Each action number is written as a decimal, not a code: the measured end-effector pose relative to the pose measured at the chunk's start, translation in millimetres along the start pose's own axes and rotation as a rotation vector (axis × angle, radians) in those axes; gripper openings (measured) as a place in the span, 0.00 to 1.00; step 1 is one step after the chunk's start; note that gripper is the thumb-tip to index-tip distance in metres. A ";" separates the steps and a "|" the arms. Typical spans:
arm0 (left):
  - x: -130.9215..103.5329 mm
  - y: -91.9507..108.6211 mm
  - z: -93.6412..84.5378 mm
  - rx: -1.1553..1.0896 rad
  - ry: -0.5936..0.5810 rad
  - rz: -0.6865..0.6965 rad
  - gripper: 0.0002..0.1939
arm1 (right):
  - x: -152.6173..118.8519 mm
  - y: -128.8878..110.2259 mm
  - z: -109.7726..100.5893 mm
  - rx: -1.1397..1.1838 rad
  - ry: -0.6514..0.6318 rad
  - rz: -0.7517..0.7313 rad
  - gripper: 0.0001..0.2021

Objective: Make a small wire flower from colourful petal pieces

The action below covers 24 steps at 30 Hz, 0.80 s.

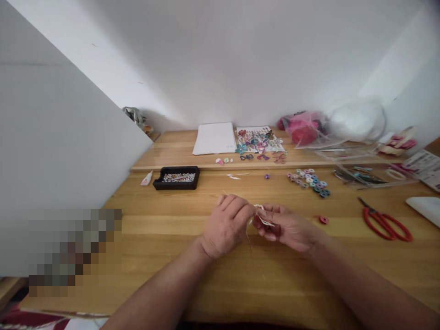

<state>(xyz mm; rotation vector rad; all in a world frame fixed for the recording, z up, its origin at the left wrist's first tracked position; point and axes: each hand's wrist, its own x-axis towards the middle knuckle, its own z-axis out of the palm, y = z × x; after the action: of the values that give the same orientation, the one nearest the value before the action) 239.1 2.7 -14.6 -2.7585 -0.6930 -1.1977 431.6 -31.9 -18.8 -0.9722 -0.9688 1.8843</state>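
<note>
My left hand is closed in a pinch right beside my right hand, over the wooden table. Between the fingertips of my right hand is a small craft piece with white strips, its exact kind too small to make out. A fine thread hangs below my left fingers; what those fingers grip is mostly hidden. To the right of my right hand lies a red spool of thread. Farther right, red-handled scissors rest with their blades pointing away.
Behind the hands are a black tray of beads, a small glue bottle, a cluster of thread spools and thin white strips. A raised shelf carries white paper, colourful flower pieces and plastic bags. A panel stands left.
</note>
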 end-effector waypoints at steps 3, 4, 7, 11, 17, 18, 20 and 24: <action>-0.1 0.8 0.2 0.032 -0.040 0.014 0.06 | -0.2 0.9 1.6 0.041 0.029 -0.015 0.13; 0.0 1.3 0.4 0.033 -0.053 0.010 0.06 | -0.2 0.8 1.9 0.039 0.035 -0.025 0.13; 0.9 3.4 1.2 0.022 -0.084 -0.034 0.07 | 0.8 0.6 3.3 -0.011 0.074 -0.070 0.15; 2.3 7.4 3.6 -0.106 -0.080 -0.210 0.06 | 0.7 2.0 7.0 -0.374 0.224 -0.287 0.13; 4.4 7.5 9.2 -0.674 -0.124 -0.667 0.04 | -6.4 -0.2 4.9 -1.202 0.344 -0.795 0.03; 4.6 6.3 10.0 -0.810 -0.175 -0.776 0.05 | -7.2 -1.5 3.4 -1.274 0.295 -0.868 0.04; 4.9 3.9 11.1 -1.129 -0.285 -0.979 0.09 | -8.1 -4.6 0.8 -1.367 0.201 -0.966 0.07; 5.2 1.3 11.8 -1.544 -0.330 -1.137 0.16 | -9.7 -9.3 0.1 -1.342 0.186 -1.003 0.08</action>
<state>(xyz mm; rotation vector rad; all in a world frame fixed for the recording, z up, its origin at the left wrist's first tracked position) 250.9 6.1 -19.1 -3.7744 -2.4815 -2.0504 438.1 -36.8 -8.0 -0.9653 -2.1120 0.1541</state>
